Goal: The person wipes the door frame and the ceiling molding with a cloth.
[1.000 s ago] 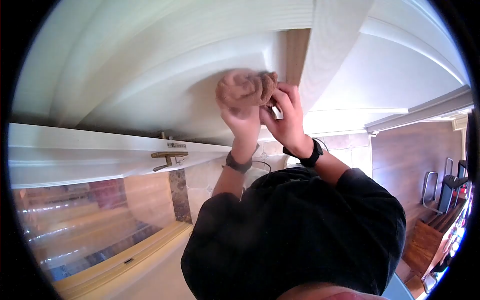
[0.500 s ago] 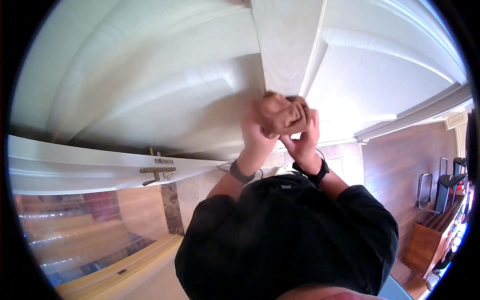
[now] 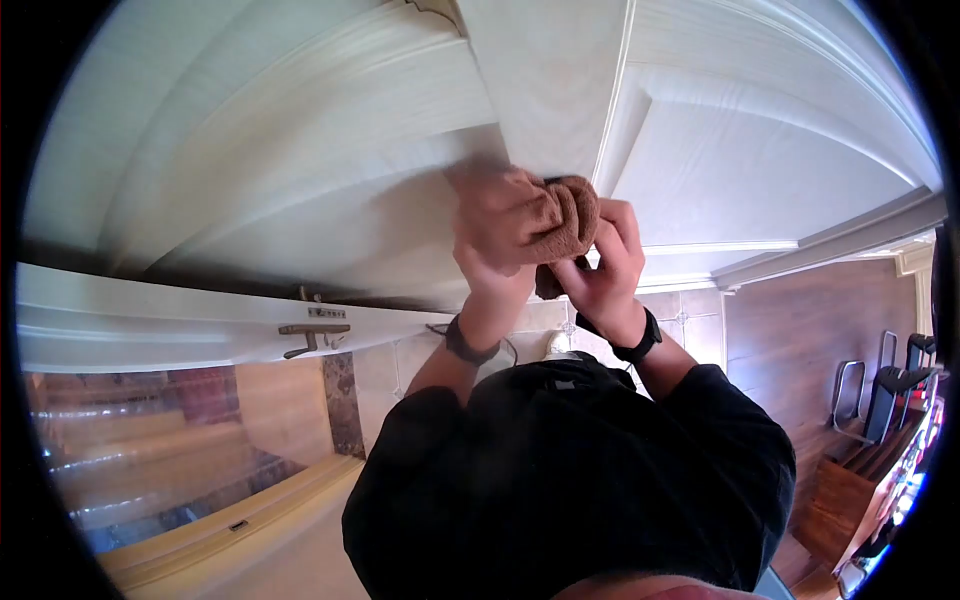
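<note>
A bunched brown cloth (image 3: pixel 572 215) lies between my two hands, in front of white panelled woodwork (image 3: pixel 550 90). My left hand (image 3: pixel 497 235) is closed on the cloth's left side, its fingers partly blurred against the panel. On the right side, my right hand (image 3: pixel 612 262) pinches the cloth with bent fingers. A darker fold of the cloth hangs below, by my right thumb. Both wrists wear dark bands.
A white door edge with a brass handle (image 3: pixel 314 332) stands at the left, above a glass pane (image 3: pixel 170 450). Tiled floor lies below my hands. At the right are a wooden cabinet (image 3: pixel 845 510) and metal-framed objects (image 3: pixel 885 395) on brown flooring.
From one second ago, my hands and the cloth moved right relative to the woodwork, onto the upright white strip's left edge. Since half a second ago they have shifted slightly left.
</note>
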The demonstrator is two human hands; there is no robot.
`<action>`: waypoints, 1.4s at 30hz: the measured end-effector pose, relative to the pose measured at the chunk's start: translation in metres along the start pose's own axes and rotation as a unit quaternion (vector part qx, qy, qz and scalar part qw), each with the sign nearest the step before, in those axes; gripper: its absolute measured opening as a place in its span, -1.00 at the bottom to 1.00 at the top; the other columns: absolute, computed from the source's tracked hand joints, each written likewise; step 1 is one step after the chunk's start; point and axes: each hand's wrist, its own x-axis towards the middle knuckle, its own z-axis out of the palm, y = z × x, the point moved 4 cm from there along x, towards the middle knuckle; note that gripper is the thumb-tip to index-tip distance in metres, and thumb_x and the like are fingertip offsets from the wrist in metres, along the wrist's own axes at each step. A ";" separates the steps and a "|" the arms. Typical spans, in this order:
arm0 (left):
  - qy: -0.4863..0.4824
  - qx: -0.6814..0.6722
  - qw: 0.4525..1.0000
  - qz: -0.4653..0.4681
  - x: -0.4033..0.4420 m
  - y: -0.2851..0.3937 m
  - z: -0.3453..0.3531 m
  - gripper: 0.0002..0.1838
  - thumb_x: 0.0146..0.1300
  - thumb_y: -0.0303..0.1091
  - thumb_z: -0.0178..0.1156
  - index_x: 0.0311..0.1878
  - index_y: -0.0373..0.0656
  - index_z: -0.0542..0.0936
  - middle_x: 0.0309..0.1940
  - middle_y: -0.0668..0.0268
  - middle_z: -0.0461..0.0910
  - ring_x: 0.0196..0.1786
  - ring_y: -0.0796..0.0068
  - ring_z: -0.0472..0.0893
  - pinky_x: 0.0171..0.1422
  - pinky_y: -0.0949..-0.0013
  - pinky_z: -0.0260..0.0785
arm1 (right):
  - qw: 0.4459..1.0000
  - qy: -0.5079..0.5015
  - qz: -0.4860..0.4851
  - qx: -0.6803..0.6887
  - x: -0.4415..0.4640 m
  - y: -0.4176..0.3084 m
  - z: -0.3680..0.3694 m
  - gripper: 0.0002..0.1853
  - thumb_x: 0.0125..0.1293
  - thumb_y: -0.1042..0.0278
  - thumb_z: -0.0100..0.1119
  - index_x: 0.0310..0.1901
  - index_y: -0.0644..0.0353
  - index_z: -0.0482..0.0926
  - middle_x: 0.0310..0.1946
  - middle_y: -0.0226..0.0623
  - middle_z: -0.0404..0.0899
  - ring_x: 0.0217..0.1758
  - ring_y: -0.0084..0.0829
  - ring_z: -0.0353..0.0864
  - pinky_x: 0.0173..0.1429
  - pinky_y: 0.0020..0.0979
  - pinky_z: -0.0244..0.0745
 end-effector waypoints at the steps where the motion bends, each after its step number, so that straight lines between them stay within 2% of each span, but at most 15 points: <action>1: -0.017 0.070 0.997 0.042 0.003 0.001 -0.002 -0.73 0.37 -0.34 0.04 -0.21 -0.43 0.53 -0.12 0.22 0.53 -0.01 0.26 0.52 0.18 0.26 0.35 | 1.000 0.001 0.005 0.001 0.006 -0.005 -0.001 -0.66 -0.05 0.54 0.43 -0.18 0.32 0.59 -0.19 -0.16 0.53 -0.21 -0.30 0.54 -0.18 -0.41 0.48; 2: -0.007 0.128 0.992 0.022 0.002 0.005 -0.001 -0.73 0.36 -0.34 0.04 -0.19 -0.43 0.55 -0.10 0.20 0.53 0.01 0.25 0.52 0.20 0.24 0.34 | 1.000 0.003 0.011 0.001 0.010 -0.009 -0.002 -0.65 -0.05 0.54 0.43 -0.18 0.32 0.59 -0.20 -0.16 0.53 -0.22 -0.31 0.54 -0.18 -0.41 0.48; 5: 0.011 0.027 0.998 -0.050 -0.009 -0.007 -0.013 -0.66 0.37 -0.28 -0.02 -0.16 -0.40 0.60 -0.08 0.17 0.55 0.01 0.21 0.52 0.21 0.19 0.31 | 1.000 0.003 0.020 -0.004 0.006 -0.005 0.000 -0.65 -0.09 0.58 0.44 -0.19 0.31 0.59 -0.22 -0.20 0.52 -0.28 -0.33 0.54 -0.24 -0.44 0.47; 7: 0.004 0.044 0.998 -0.037 -0.016 -0.010 -0.011 -0.77 0.29 -0.40 0.06 -0.24 -0.42 0.60 -0.17 0.16 0.57 -0.10 0.23 0.55 0.10 0.22 0.38 | 0.999 -0.002 0.034 0.007 -0.009 0.006 0.002 -0.62 -0.13 0.65 0.44 -0.20 0.24 0.60 -0.24 -0.22 0.52 -0.35 -0.34 0.55 -0.30 -0.47 0.48; 10: -0.008 0.024 0.996 -0.084 -0.050 -0.037 -0.022 -0.90 0.17 -0.56 0.18 -0.26 -0.39 0.61 -0.21 0.16 0.61 -0.14 0.27 0.60 0.02 0.30 0.44 | 0.996 -0.028 0.087 0.016 -0.040 0.024 0.009 -0.62 -0.14 0.61 0.47 -0.22 0.27 0.57 -0.23 -0.21 0.49 -0.25 -0.28 0.54 -0.20 -0.40 0.48; 13: -0.090 0.113 0.983 -0.113 -0.090 -0.066 -0.051 -0.81 0.09 -0.62 0.30 -0.19 -0.25 0.64 -0.21 0.21 0.66 -0.18 0.36 0.65 -0.06 0.40 0.48 | 0.987 -0.050 0.151 0.002 -0.077 0.036 0.018 -0.64 -0.11 0.60 0.44 -0.21 0.27 0.56 -0.20 -0.19 0.49 -0.16 -0.21 0.53 -0.08 -0.34 0.48; 17: -0.108 0.115 0.959 -0.234 -0.138 -0.098 -0.067 -0.86 0.17 -0.50 0.23 -0.19 -0.24 0.63 -0.24 0.25 0.64 -0.21 0.40 0.63 -0.07 0.41 0.46 | 0.978 -0.052 0.200 -0.022 -0.112 0.047 0.030 -0.66 -0.07 0.62 0.38 -0.19 0.25 0.57 -0.20 -0.20 0.50 -0.13 -0.22 0.56 -0.05 -0.34 0.49; 20: -0.137 0.144 0.963 -0.183 -0.098 -0.058 -0.051 -0.85 0.25 -0.49 0.07 -0.26 -0.34 0.62 -0.26 0.24 0.58 -0.17 0.38 0.56 -0.03 0.40 0.41 | 0.977 -0.051 0.198 -0.059 -0.110 0.045 0.031 -0.73 -0.04 0.60 0.38 -0.26 0.21 0.56 -0.20 -0.18 0.54 -0.09 -0.20 0.57 -0.03 -0.32 0.48; 21: -0.129 0.130 0.963 -0.199 -0.095 -0.061 -0.050 -0.87 0.19 -0.58 0.11 -0.26 -0.32 0.64 -0.25 0.25 0.59 -0.15 0.39 0.58 -0.03 0.41 0.42 | 0.984 -0.043 0.158 -0.074 -0.101 0.040 0.032 -0.68 -0.11 0.67 0.30 -0.24 0.25 0.56 -0.28 -0.22 0.48 -0.22 -0.27 0.53 -0.12 -0.38 0.47; 25: -0.100 0.154 0.969 -0.168 -0.063 -0.049 -0.045 -0.87 0.09 -0.52 0.25 -0.25 -0.25 0.63 -0.33 0.24 0.61 -0.25 0.28 0.61 -0.15 0.36 0.45 | 0.992 0.010 0.075 -0.099 -0.057 0.013 0.031 -0.65 -0.12 0.66 0.27 -0.20 0.28 0.55 -0.28 -0.18 0.51 -0.24 -0.24 0.53 -0.15 -0.37 0.46; 31: -0.064 0.140 0.983 -0.099 -0.050 -0.048 -0.045 -0.62 -0.06 -0.37 0.48 -0.16 -0.15 0.56 -0.42 0.16 0.64 -0.37 0.12 0.67 -0.31 0.31 0.50 | 0.977 0.095 0.191 0.001 -0.057 0.014 0.037 -0.67 -0.08 0.68 0.25 -0.19 0.28 0.56 -0.25 -0.25 0.52 -0.25 -0.39 0.48 -0.25 -0.47 0.40; 36: -0.083 0.132 0.972 -0.173 -0.100 -0.079 -0.059 -0.71 0.05 -0.40 0.39 -0.14 -0.16 0.57 -0.35 0.19 0.65 -0.27 0.18 0.67 -0.19 0.33 0.49 | 0.986 -0.005 0.160 -0.045 -0.096 0.038 0.037 -0.69 -0.11 0.70 0.29 -0.27 0.21 0.56 -0.27 -0.27 0.50 -0.25 -0.40 0.49 -0.21 -0.47 0.41; 38: -0.095 0.124 0.954 -0.256 -0.126 -0.088 -0.064 -0.86 0.19 -0.50 0.21 -0.17 -0.21 0.62 -0.28 0.22 0.63 -0.15 0.31 0.62 -0.05 0.37 0.45 | 0.969 -0.044 0.243 0.008 -0.118 0.054 0.036 -0.68 -0.07 0.71 0.27 -0.20 0.23 0.58 -0.24 -0.27 0.49 -0.25 -0.41 0.55 -0.19 -0.45 0.49; 39: -0.097 0.145 0.953 -0.249 -0.135 -0.095 -0.068 -0.80 0.16 -0.45 0.27 -0.13 -0.20 0.60 -0.27 0.22 0.64 -0.19 0.28 0.64 -0.09 0.34 0.46 | 0.950 -0.064 0.305 0.037 -0.124 0.056 0.036 -0.67 -0.05 0.70 0.26 -0.18 0.24 0.59 -0.22 -0.26 0.48 -0.24 -0.41 0.58 -0.18 -0.44 0.52; 42: -0.109 0.205 0.945 -0.229 -0.139 -0.082 -0.067 -0.64 0.10 -0.38 0.34 -0.01 -0.19 0.55 -0.24 0.20 0.66 -0.25 0.22 0.67 -0.14 0.30 0.50 | 0.940 -0.141 0.307 0.043 -0.118 0.060 0.027 -0.62 0.02 0.67 0.25 -0.05 0.23 0.55 -0.19 -0.22 0.49 -0.23 -0.38 0.60 -0.16 -0.42 0.54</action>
